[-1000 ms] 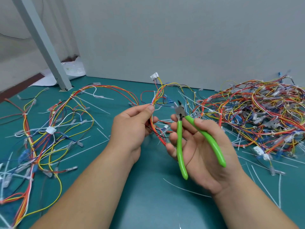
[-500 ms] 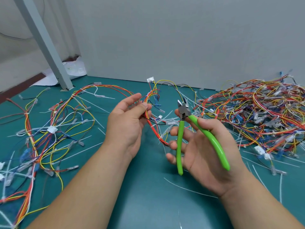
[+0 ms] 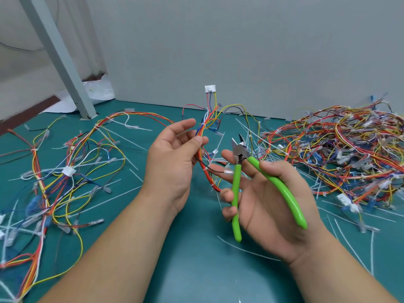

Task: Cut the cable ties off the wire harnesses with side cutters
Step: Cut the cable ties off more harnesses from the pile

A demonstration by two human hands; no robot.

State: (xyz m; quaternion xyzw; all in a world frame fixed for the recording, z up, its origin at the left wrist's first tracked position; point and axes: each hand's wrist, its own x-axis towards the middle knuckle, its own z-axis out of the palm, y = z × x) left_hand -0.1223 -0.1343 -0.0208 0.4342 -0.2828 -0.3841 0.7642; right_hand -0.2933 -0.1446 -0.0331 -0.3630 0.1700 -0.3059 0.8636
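My left hand (image 3: pixel 172 158) is raised over the green mat, its index finger stretched out and its thumb pinching a wire harness (image 3: pixel 204 136) of red, yellow and blue wires. The harness stands upright with a white connector (image 3: pixel 209 89) at its top. Small white cable ties (image 3: pixel 205 169) ring its lower part. My right hand (image 3: pixel 269 200) grips green-handled side cutters (image 3: pixel 238 184) palm up. Their jaws (image 3: pixel 239 142) are apart, just right of the harness and not touching it.
A big tangled pile of harnesses (image 3: pixel 338 149) covers the right side of the mat. Another harness (image 3: pixel 65 167) lies spread out on the left. Several cut cable ties (image 3: pixel 122 193) litter the mat (image 3: pixel 196 270). A grey post (image 3: pixel 59 55) stands at the back left, before a grey wall.
My left hand loosened its curled grip and stretched its fingers out. The harness and its connector rose higher. The cutters shifted slightly up and to the right.
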